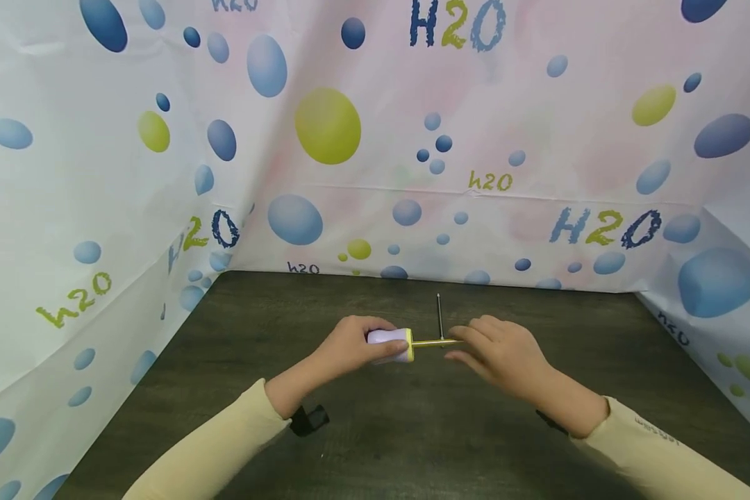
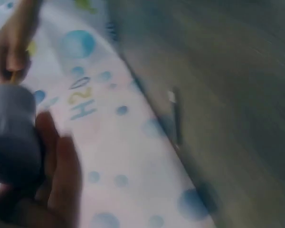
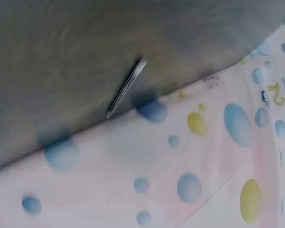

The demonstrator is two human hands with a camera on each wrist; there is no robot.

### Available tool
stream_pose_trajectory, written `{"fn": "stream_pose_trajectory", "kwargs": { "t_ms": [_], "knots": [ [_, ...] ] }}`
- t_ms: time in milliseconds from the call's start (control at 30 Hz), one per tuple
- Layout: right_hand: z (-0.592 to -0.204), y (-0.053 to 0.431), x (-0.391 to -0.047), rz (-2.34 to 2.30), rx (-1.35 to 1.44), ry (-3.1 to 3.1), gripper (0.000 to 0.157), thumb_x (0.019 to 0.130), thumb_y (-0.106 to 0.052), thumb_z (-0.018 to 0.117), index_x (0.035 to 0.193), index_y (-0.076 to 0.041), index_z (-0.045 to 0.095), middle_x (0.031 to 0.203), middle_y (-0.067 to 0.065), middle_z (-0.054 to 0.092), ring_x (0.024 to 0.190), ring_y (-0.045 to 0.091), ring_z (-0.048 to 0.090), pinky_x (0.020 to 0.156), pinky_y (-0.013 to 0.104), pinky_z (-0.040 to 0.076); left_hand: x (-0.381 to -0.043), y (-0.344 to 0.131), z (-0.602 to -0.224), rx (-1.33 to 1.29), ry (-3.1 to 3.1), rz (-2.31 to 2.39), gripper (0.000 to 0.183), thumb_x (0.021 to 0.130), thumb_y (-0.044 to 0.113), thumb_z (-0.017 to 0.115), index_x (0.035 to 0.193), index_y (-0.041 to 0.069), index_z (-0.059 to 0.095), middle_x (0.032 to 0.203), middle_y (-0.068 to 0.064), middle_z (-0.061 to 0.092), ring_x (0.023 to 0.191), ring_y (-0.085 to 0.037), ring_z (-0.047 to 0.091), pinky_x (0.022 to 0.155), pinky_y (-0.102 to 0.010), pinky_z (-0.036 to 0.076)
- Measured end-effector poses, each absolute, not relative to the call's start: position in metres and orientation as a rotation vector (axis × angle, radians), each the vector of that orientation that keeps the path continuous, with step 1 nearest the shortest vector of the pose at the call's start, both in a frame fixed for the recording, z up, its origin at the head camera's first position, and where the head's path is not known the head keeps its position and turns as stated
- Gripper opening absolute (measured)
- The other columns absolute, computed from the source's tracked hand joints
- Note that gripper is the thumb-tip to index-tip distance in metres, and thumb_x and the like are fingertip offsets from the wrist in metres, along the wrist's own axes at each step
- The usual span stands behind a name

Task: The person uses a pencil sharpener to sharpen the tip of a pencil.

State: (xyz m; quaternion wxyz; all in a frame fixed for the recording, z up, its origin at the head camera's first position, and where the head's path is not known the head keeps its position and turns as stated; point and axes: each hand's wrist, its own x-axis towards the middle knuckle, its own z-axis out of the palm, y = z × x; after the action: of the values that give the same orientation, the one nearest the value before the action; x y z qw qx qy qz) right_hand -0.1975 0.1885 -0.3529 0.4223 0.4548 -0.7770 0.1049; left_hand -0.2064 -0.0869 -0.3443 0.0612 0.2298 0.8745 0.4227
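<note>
My left hand (image 1: 348, 346) grips the lilac handle of a screwdriver (image 1: 387, 340) with a yellow collar. Its thin golden shaft (image 1: 430, 344) points right, and the thumb and fingers of my right hand (image 1: 506, 353) pinch the far end, hiding the tip. The left wrist view shows the handle (image 2: 13, 128) blurred and close, with the right hand (image 2: 13, 50) beyond it. Behind the shaft, a slim metal rod (image 1: 439, 316) lies on the table, pointing away. That rod (image 3: 127, 88) also shows in the right wrist view, where neither hand appears.
The dark wooden tabletop (image 1: 275, 444) spreads beneath both arms. White sheeting (image 1: 375, 236) printed with bubbles and H2O lettering rises along its back edge and both sides. A black strap mount (image 1: 309, 420) hangs at the left wrist.
</note>
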Motion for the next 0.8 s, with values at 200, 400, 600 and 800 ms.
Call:
{"fn": "stream_pose_trajectory", "kwargs": {
  "t_ms": [200,400,600,800],
  "knots": [
    [-0.344,0.188,-0.201,0.058,1.273,-1.514,0.035,0.108,-0.026,0.053,0.087,-0.007,0.072,0.062,-0.003,0.053,0.051,0.007,0.041,0.045,0.019,0.037,-0.206,-0.091,-0.334,0.481,2.211,1.374,0.048,0.1,0.04,0.063,0.111,-0.005,0.074,0.087,-0.011,0.071,0.062,-0.01,0.067,0.071,-0.041,0.063],
    [-0.349,0.18,-0.195,0.069,1.257,-1.399,0.041,0.108,-0.025,0.052,0.073,-0.009,0.066,0.054,-0.004,0.05,0.044,0.006,0.039,0.04,0.018,0.034,-0.199,-0.09,-0.335,0.413,1.995,1.397,0.047,0.101,0.042,0.059,0.093,-0.003,0.072,0.07,-0.005,0.067,0.051,-0.008,0.061,0.055,-0.024,0.055],
    [-0.363,0.179,-0.189,0.264,1.197,-1.715,0.047,0.111,-0.033,0.044,0.074,-0.012,0.066,0.054,-0.007,0.053,0.042,0.003,0.042,0.04,0.016,0.034,-0.194,-0.084,-0.345,0.467,2.245,1.422,0.043,0.096,0.037,0.069,0.103,-0.005,0.076,0.081,-0.009,0.072,0.06,-0.008,0.062,0.062,-0.032,0.059],
    [-0.359,0.19,-0.183,1.291,1.149,-2.68,0.047,0.109,-0.035,0.05,0.075,-0.007,0.068,0.052,-0.011,0.045,0.047,-0.005,0.029,0.046,0.018,0.028,-0.193,-0.082,-0.363,1.509,3.028,0.943,0.049,0.077,0.037,0.09,0.109,0.003,0.075,0.096,-0.006,0.076,0.076,-0.011,0.067,0.066,-0.021,0.055]
  ]
}}
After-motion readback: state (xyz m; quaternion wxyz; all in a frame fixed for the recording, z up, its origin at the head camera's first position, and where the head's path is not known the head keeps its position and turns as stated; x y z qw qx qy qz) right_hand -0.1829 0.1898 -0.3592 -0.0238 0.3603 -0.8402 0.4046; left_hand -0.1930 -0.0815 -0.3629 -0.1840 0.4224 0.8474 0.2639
